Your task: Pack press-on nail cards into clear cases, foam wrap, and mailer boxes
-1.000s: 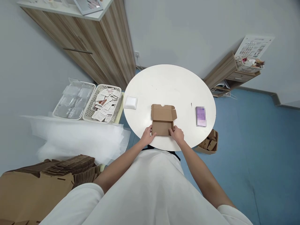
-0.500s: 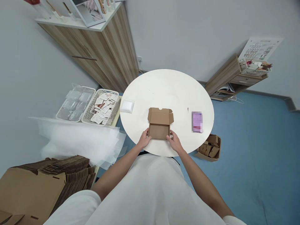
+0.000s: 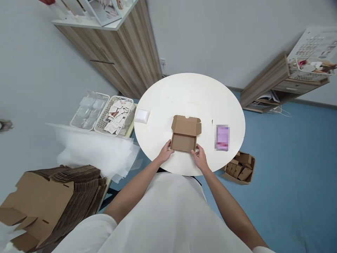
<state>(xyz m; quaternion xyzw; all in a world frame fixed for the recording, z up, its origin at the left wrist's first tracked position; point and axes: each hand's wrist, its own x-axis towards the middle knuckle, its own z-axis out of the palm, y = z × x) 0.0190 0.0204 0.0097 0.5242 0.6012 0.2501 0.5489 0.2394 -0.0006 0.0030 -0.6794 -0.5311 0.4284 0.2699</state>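
Note:
An open brown cardboard box (image 3: 183, 142) lies on the round white table (image 3: 195, 91), its lid folded back away from me. My left hand (image 3: 166, 151) grips its left front corner between thumb and fingers. At the right front corner, my right hand (image 3: 199, 156) holds the box the same way. The inside of the box shows bare cardboard. A small white padded packet (image 3: 142, 115) lies at the table's left edge. Toward the right side of the table is a purple item (image 3: 222, 137), blurred by pixelation.
Left of the table are a basket of printed cards (image 3: 116, 117), a tray of clear plastic packs (image 3: 89, 111), white translucent sheets (image 3: 94, 147) and a stack of flat cardboard (image 3: 52, 196). A carton of small boxes (image 3: 239, 168) stands on the floor at right.
The box has shifted slightly to the right and away from me, with both hands still on it. The camera view has turned a little.

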